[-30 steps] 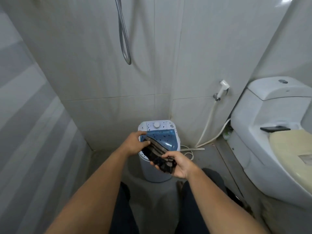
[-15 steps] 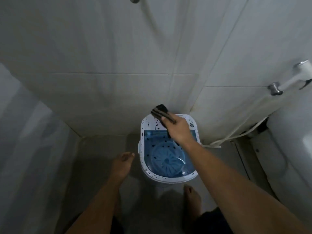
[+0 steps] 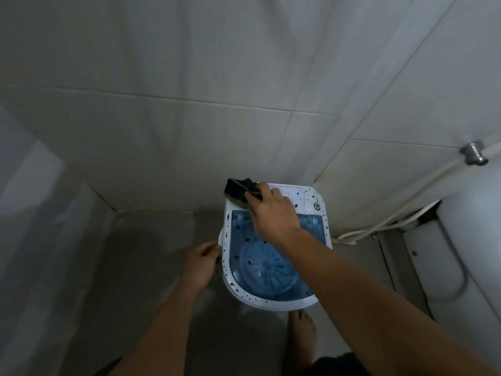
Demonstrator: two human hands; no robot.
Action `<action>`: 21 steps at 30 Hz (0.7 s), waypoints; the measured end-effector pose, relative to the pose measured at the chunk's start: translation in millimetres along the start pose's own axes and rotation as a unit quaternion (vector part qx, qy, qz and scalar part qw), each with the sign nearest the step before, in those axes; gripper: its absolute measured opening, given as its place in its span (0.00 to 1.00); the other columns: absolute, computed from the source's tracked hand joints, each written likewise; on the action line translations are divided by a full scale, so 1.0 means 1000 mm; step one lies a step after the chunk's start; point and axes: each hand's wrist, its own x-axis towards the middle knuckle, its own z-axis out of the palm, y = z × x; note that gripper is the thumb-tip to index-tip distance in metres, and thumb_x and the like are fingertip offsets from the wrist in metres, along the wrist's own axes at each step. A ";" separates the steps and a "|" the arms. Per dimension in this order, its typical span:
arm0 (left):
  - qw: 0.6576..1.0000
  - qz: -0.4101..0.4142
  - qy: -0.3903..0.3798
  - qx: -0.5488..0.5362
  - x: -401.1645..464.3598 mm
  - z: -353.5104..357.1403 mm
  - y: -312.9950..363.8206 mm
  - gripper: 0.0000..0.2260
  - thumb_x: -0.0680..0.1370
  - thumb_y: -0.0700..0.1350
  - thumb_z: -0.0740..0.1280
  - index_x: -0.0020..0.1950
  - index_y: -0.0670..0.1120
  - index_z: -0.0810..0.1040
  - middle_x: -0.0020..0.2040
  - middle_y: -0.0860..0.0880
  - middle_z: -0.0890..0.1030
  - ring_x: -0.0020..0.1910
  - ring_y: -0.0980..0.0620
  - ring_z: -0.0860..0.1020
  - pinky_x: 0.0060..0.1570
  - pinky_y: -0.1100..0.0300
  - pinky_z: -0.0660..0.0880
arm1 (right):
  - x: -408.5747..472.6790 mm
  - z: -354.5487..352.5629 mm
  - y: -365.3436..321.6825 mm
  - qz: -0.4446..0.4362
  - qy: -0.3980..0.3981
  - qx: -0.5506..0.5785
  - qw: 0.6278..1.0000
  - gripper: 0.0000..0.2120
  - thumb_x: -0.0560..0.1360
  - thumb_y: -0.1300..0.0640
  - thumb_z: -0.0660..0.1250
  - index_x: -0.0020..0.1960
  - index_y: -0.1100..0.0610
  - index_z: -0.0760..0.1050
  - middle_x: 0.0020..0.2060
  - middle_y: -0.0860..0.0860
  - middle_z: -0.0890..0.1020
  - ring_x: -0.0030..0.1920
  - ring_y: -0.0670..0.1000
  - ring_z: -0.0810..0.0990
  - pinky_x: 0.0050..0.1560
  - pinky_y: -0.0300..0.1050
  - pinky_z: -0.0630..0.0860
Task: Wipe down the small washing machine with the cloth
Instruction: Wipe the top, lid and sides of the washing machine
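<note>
The small washing machine [image 3: 309,198] stands on the floor in the wall corner, white with dark specks and a clear blue lid over the tub. My right hand [image 3: 271,213] holds a folded dark cloth [image 3: 240,192] against the back left corner of the machine's white control panel. My left hand [image 3: 202,263] rests against the machine's left side, fingers at its rim.
Tiled walls close in behind and to the left. A white hose [image 3: 393,218] runs along the right wall from a metal fitting [image 3: 474,153]. The white toilet [image 3: 466,240] stands at the right. My bare foot [image 3: 301,332] is just in front of the machine.
My right hand has slid the cloth leftward along the control panel to its back left corner. My left hand has moved up to the machine's left side. The view has come closer.
</note>
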 end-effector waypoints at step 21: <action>1.000 0.006 0.010 -0.020 0.009 -0.001 -0.004 0.07 0.79 0.42 0.67 0.49 0.53 0.83 0.50 0.48 0.86 0.52 0.47 0.83 0.59 0.47 0.78 | 0.021 -0.034 -0.019 0.004 -0.167 -0.056 0.984 0.44 0.71 0.55 0.73 0.79 0.51 0.52 0.65 0.58 0.67 0.56 0.61 0.77 0.44 0.56 0.76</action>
